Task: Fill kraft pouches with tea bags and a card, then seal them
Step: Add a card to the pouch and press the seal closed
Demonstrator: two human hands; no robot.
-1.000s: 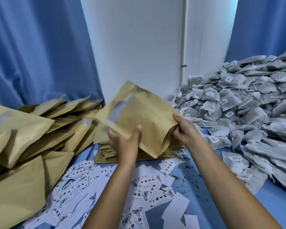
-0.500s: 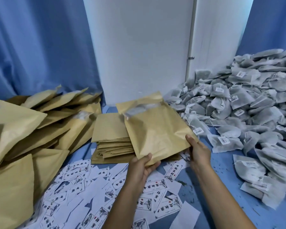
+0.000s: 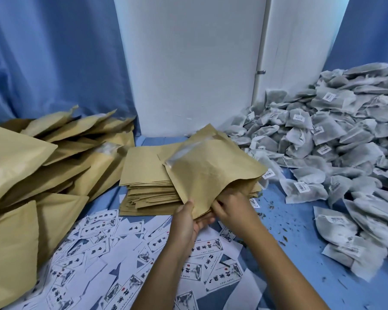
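A flat kraft pouch (image 3: 208, 166) with a clear window strip is held above the stack of empty pouches (image 3: 148, 184). My left hand (image 3: 186, 220) grips its near corner, thumb on top. My right hand (image 3: 233, 204) is at the pouch's near edge, its fingers curled at the mouth and partly hidden under the paper. Printed cards (image 3: 143, 253) lie scattered on the blue cloth in front. A large heap of grey tea bags (image 3: 336, 153) fills the right side.
Filled kraft pouches (image 3: 43, 171) pile up on the left. A white wall panel (image 3: 188, 63) and blue curtains (image 3: 49, 54) stand behind. Loose tea crumbs dot the blue cloth (image 3: 296, 242) between the cards and the tea bags.
The pouch has come down and toward me. My right hand slid from its right edge to the near edge beside my left hand.
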